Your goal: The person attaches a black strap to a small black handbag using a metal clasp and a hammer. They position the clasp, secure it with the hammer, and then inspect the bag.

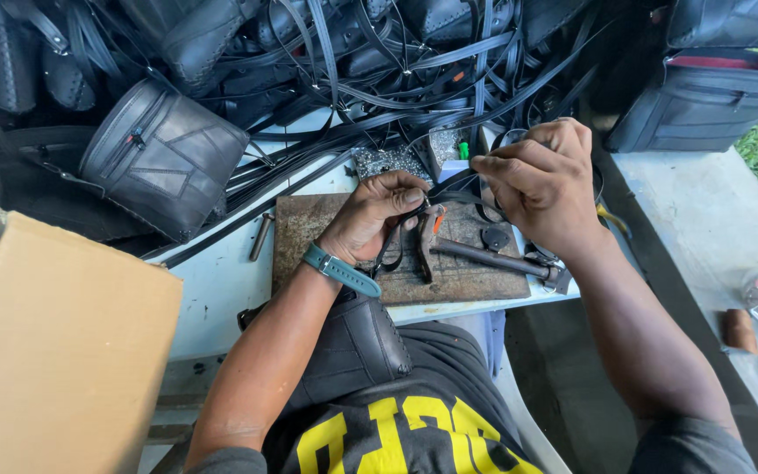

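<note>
My left hand (pixel 377 219), with a teal band on the wrist, is closed around a thin black strap (pixel 389 252) that hangs down over a worn wooden board (pixel 471 279). My right hand (pixel 541 180) is higher and to the right, fingers pinched together on something small near the strap's upper end; what it pinches is too small to tell. On the board lie a hammer (pixel 495 260) and pliers with an orange grip (pixel 429 237). A black leather bag (pixel 357 341) rests in my lap below the board.
A pile of black leather bags and loose straps (pixel 379 79) fills the back. One round black bag (pixel 161 156) lies at the left. A cardboard box (pixel 54 342) stands at the lower left. A tray of small metal rivets (pixel 388 161) sits behind the board. A concrete ledge (pixel 704 211) runs along the right.
</note>
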`<state>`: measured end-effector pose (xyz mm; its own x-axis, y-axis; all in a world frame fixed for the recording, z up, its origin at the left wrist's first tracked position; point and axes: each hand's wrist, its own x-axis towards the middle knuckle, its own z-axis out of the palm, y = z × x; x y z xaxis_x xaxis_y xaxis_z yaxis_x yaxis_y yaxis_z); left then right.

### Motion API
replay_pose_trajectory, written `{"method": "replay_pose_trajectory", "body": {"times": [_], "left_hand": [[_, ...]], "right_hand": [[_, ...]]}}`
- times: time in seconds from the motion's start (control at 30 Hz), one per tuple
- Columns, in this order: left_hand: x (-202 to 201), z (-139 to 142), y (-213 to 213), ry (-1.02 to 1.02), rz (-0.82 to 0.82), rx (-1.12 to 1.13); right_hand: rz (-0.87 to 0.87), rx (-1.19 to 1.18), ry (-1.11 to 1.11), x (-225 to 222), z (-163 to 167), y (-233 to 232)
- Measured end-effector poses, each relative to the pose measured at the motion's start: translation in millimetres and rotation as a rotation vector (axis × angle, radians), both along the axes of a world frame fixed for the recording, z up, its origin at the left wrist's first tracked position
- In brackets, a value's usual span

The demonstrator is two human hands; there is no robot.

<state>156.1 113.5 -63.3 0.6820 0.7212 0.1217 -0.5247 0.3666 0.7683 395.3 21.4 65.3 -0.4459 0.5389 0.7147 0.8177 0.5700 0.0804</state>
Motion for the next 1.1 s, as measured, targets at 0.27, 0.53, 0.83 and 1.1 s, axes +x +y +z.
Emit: {"method": "replay_pose_trajectory", "body": {"times": [0.27, 0.53, 0.83, 1.1], "left_hand": [[-2.4, 13.1, -6.6, 0.050, 0.027, -0.021], [-2.3, 15.4, -9.1, -0.017, -0.009, -0.019], [-2.2, 15.5, -12.6, 0.074, 0.060, 0.250], [-6.6, 19.1, -13.9, 0.108, 0.064, 0.303]], "right_hand": [[-0.021, 0.063, -0.085, -2.1, -7.6, -2.9], [-0.050, 0.161, -0.228, -7.5, 1.7, -14.3], [0.219, -0.155, -0.118, -19.0, -8.8, -18.5], [0.265, -0.211, 0.044, -17.4, -22.8, -19.0]]}}
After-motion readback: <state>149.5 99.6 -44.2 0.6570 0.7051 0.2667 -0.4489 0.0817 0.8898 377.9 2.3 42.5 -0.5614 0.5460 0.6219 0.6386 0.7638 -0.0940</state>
